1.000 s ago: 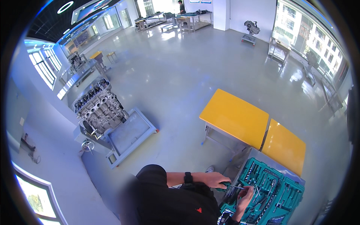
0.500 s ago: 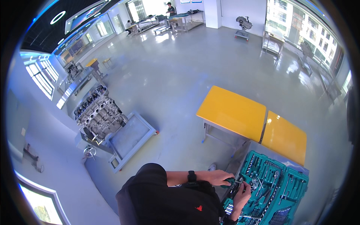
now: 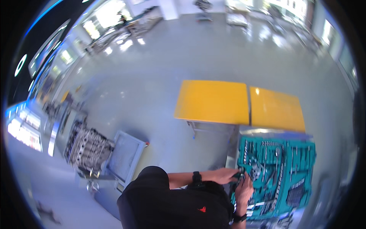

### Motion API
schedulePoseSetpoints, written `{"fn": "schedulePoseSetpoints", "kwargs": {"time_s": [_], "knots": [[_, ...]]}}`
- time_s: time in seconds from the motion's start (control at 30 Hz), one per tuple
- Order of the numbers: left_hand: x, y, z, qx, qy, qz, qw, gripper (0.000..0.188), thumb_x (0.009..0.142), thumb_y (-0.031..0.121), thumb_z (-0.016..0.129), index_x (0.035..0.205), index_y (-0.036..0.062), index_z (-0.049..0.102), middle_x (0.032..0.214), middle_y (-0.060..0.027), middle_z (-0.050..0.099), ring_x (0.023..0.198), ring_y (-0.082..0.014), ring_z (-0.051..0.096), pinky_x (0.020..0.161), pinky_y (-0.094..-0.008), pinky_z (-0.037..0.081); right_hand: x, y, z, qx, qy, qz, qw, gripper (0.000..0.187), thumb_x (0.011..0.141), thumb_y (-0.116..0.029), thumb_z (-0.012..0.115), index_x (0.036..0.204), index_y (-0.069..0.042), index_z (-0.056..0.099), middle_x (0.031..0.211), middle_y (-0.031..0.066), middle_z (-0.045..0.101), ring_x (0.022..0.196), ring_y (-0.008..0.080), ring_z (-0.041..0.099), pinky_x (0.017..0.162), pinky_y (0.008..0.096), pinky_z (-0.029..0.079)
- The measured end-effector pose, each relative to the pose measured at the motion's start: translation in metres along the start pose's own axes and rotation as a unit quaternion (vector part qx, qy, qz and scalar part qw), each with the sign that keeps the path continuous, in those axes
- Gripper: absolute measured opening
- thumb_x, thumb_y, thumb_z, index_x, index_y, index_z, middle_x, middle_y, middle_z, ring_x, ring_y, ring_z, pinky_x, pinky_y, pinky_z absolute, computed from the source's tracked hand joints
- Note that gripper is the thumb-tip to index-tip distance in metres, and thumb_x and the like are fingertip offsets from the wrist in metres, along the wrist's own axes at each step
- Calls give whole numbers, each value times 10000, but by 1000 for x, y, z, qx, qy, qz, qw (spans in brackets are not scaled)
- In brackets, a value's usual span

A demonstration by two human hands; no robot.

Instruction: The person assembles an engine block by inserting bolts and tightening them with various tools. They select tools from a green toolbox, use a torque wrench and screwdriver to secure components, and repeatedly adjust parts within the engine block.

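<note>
My left hand [image 3: 225,176] reaches in from the left, its fingers closed around a small tool [image 3: 239,175] with a dark green handle, blurred now. My right hand [image 3: 244,191] meets it from below, fingertips pinched at the tool's other end; the exact kind of tool is hard to make out. Both hands are over the near left edge of an open teal tool case [image 3: 263,196]. Sockets, ratchets and wrenches lie in its moulded slots, and a rack of dark bits or keys [image 3: 296,194] sits in its right half.
Two yellow-topped tables [image 3: 213,101] stand beyond the case. To the left, an engine block [image 3: 89,149] is mounted on a stand with a grey tray [image 3: 124,152]. Workbenches and another engine [image 3: 203,5] are far off by the walls.
The view has turned to the right and blurred, so tables, case and engine appear shifted left. My hands stay together at the tool, the right one slightly higher in view.
</note>
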State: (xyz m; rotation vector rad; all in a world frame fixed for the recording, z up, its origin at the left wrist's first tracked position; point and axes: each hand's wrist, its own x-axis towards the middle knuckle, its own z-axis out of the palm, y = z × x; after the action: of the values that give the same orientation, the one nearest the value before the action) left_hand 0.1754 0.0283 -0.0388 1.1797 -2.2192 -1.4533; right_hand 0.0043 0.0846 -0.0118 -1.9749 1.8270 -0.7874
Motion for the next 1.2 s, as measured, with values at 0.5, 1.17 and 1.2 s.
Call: {"fn": "schedulePoseSetpoints", "kwargs": {"time_s": [0.5, 1.17, 1.2], "knots": [[133, -2, -9, -349, -208, -38, 913, 309, 1032, 300, 479, 1150, 15, 498, 944, -23, 552, 862, -87, 503, 769, -254, 439, 25, 26, -27, 167, 284, 256, 909, 412, 856, 68, 533, 1261, -2, 505, 1256, 180, 562, 1199, 306, 543, 968, 381, 459], [126, 44, 2, -184, -238, 38, 953, 292, 1027, 299, 464, 898, 38, 491, 706, 7, 423, 676, -73, 374, 592, -275, 332, -8, -4, -53, -16, 268, 219, 938, 265, 760, -35, 751, 1002, -46, 644, 975, 106, 629, 827, 284, 635, 680, 362, 524], [123, 45, 4, -184, -244, 54, 951, 268, 1039, 280, 427, 937, 40, 486, 721, 4, 434, 683, -81, 385, 602, -282, 338, -12, -3, -53, -16, 272, 216, 938, 265, 760, -35, 751, 1002, -46, 644, 975, 106, 629, 827, 284, 635, 680, 362, 524]]}}
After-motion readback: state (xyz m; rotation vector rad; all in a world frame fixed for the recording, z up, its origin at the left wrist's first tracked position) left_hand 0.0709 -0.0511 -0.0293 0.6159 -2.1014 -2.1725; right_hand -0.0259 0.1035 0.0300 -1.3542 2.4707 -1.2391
